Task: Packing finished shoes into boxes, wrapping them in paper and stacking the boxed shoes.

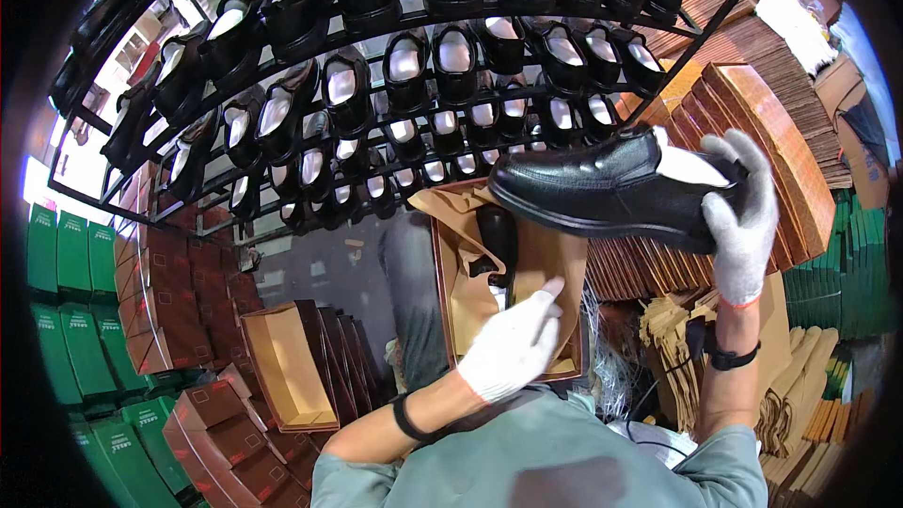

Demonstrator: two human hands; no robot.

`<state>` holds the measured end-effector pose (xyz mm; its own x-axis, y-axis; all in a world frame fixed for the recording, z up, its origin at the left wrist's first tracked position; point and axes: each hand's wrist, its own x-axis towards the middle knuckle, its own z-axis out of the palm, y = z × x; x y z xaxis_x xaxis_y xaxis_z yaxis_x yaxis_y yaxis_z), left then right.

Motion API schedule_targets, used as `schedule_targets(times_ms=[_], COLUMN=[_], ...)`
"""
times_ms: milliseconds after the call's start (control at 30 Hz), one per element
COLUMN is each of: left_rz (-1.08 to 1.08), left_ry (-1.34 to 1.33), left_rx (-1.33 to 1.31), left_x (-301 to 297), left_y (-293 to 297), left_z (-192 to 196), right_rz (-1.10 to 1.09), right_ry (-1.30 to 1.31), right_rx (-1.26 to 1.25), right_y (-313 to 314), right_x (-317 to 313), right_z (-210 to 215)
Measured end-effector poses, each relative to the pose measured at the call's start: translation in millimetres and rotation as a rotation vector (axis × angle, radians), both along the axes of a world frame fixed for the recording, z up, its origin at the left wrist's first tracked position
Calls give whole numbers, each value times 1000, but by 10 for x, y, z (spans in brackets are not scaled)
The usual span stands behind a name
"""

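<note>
My right hand (746, 216), in a white knit glove, grips a black leather shoe (583, 183) by its heel. The shoe is held level with its toe pointing left, and white stuffing shows in its opening. Below the toe, an open shoe box (440, 287) rests at my lap, lined with brown wrapping paper (546, 268). A second black shoe (499, 235) lies inside, partly covered by the paper. My left hand (513, 343), also gloved, is over the near part of the box with its index finger stretched out; nothing shows in its grasp.
Ahead stands a black metal rack (376, 28) filled with black shoes. Open box bottoms (292, 367) are nested at left, beside stacked brown boxes (165, 292) and green boxes (71, 254). Box lids (771, 150) and folded brown paper (673, 348) are piled at right.
</note>
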<state>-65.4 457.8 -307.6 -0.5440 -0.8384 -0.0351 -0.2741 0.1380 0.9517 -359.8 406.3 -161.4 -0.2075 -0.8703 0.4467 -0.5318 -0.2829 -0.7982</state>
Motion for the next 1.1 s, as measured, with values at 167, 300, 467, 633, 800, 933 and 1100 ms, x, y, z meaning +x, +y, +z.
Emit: schedule_targets(times_ms=[167, 300, 467, 633, 800, 933, 1100], left_rz=[-22, -467, -586, -478, -206, -172, -308], left_ry=[-530, -529, -507, -610, -591, -438, -286], left_rx=[-664, -566, -335, -767, -842, -838, -680], left_x=[931, 589, -373, -179, 33, 91, 149], left_y=[-497, -710, -660, -592, -360, 124, 283], left_z=[-128, -162, -282, -660, -452, -228, -291], right_rz=[61, 118, 199, 346, 675, 881, 1148], right_ry=[3, -56, 203, 416, 721, 924, 1105], right_rx=[4, 55, 50, 99, 41, 18, 490], right_y=[-150, -196, -329, -402, -823, -1003, -1157], right_x=[-69, -77, 65, 48, 404, 753, 1234], right_z=[194, 124, 382, 698, 831, 873, -757])
